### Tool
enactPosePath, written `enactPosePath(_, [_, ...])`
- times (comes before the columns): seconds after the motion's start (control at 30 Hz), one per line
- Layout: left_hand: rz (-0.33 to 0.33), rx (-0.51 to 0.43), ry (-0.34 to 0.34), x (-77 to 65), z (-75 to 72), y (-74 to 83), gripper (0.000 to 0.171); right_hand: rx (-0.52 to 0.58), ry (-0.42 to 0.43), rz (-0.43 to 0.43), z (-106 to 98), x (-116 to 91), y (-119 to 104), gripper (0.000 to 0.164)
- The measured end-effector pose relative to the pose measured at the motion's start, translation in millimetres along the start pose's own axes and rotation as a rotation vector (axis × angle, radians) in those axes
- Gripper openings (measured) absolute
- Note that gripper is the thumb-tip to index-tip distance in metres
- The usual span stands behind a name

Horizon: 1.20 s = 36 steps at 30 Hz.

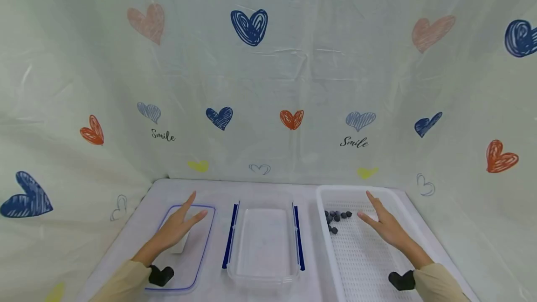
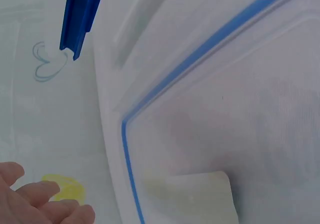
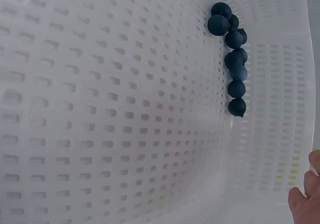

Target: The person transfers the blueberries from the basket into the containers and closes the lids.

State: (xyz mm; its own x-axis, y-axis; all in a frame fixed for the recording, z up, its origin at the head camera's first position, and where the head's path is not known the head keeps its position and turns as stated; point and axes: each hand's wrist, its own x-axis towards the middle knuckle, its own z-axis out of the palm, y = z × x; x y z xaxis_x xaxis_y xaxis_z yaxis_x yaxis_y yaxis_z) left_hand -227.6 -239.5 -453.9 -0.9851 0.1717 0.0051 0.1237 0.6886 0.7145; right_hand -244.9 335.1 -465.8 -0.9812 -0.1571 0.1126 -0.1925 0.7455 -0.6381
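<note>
My left hand (image 1: 174, 228) hovers over a clear lid (image 1: 200, 260) with a blue seal, fingers straight and thumb spread, holding nothing. A pale, round-cornered piece (image 2: 202, 199) lies on the lid, partly covered by that hand in the head view. In the middle stands a clear plastic container (image 1: 264, 277) with a blue latch (image 1: 299, 241) hanging out along each side. Over the white perforated basket (image 1: 334, 264) my right hand (image 1: 388, 228) extends with straight, spread fingers, also holding nothing. Several dark blueberries (image 3: 236, 107) cluster along the basket's wall, at its far left in the head view.
A white-covered table (image 1: 310, 288) carries the lid, container and basket side by side. Behind it and at both sides hangs a pale curtain (image 1: 268, 83) printed with hearts. A black band (image 1: 161, 275) is around the left wrist, another (image 1: 401, 281) around the right.
</note>
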Motion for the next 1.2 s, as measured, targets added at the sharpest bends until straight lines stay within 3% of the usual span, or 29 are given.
enactPosePath(0.17, [-0.031,-0.058,-0.020,0.8,5.9,5.2,0.080,0.058,-0.032,-0.009,6,-1,0,0.078])
enactPosePath(0.4, [-0.044,-0.210,0.036,4.3,20.6,7.9,0.081,0.280,-0.046,-0.085,16,0,-1,0.066])
enactPosePath(0.6, [-0.085,-0.383,0.088,10.4,36.3,6.6,0.077,0.335,-0.011,-0.028,27,5,-1,0.059])
enactPosePath(0.8, [-0.062,-0.420,0.162,13.2,48.4,12.1,0.067,0.365,0.029,0.029,37,13,3,0.054])
enactPosePath(1.03, [-0.104,-0.610,0.106,13.7,57.4,19.9,0.066,0.396,0.060,0.101,46,14,0,0.048])
enactPosePath(1.2, [-0.093,-0.649,0.085,13.2,64.6,21.4,0.060,0.413,0.054,0.138,53,14,-1,0.042])
